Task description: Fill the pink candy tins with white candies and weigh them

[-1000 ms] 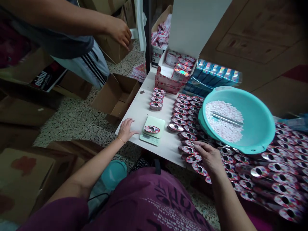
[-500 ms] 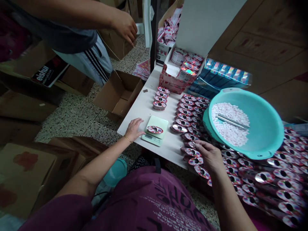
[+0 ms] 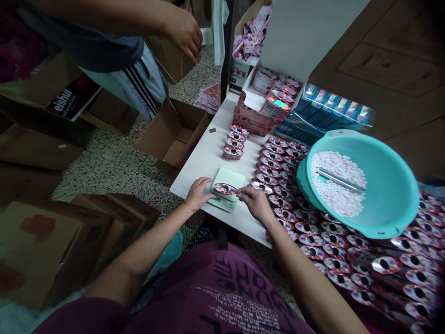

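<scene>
A small oval packet (image 3: 225, 188) with a red floral top and a dark hole in its middle sits on a pale green scale (image 3: 227, 176). My left hand (image 3: 199, 194) is at the scale's left edge, thumb and fingers apart and holding nothing. At the packet's right end is my right hand (image 3: 255, 202), its thumb and fingertips pinched together; whether they grip the packet or something tiny is too small to tell. Rows of similar oval packets (image 3: 269, 163) stand upright just right of the scale.
A turquoise basin (image 3: 391, 181) holds white pellets (image 3: 333, 185) and a metal tube (image 3: 340, 180). Beyond the short packet row (image 3: 233, 141) stands a printed box (image 3: 255, 118) of packets. An open carton (image 3: 167, 139) is left of the table (image 3: 194, 169). A co-worker's hand (image 3: 186, 35) reaches in behind.
My right hand has moved left from the packet rows to the packet on the scale. My left hand has shifted slightly, staying beside the scale.
</scene>
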`<state>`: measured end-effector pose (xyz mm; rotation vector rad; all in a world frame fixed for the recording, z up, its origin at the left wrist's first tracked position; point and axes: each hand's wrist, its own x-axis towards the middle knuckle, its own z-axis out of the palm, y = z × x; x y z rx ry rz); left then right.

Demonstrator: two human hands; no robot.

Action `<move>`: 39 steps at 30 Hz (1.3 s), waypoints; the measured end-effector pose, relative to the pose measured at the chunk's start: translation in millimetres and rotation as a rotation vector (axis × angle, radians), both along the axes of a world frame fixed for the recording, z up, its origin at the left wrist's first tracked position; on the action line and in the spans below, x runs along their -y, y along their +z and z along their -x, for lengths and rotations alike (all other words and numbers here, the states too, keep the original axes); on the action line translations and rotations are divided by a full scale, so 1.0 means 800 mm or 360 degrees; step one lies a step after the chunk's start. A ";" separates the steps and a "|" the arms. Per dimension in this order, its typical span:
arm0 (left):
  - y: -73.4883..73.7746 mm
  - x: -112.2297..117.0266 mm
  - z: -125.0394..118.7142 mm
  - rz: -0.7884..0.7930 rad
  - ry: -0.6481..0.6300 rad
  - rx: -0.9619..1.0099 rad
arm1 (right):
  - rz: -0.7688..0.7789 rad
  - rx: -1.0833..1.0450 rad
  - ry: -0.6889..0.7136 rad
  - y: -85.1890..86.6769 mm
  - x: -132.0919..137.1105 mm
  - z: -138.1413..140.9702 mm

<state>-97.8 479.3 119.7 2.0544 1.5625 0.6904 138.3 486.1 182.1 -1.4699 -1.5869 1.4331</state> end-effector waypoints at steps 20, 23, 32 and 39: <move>0.009 -0.028 -0.068 0.0627 -0.0030 0.0807 | -0.0426 0.0675 -0.0992 0.058 0.006 -0.233; 0.063 -0.037 -0.110 0.0675 -0.0195 0.0862 | -0.0497 0.0856 -0.0904 0.057 0.006 -0.258; 0.153 -0.095 -0.296 0.0928 -0.0726 0.0620 | 0.0302 -0.1133 -0.1182 0.056 0.002 -0.159; 0.143 -0.093 -0.310 0.1086 -0.0818 0.0518 | 0.0436 -0.1326 -0.1270 0.043 0.012 -0.182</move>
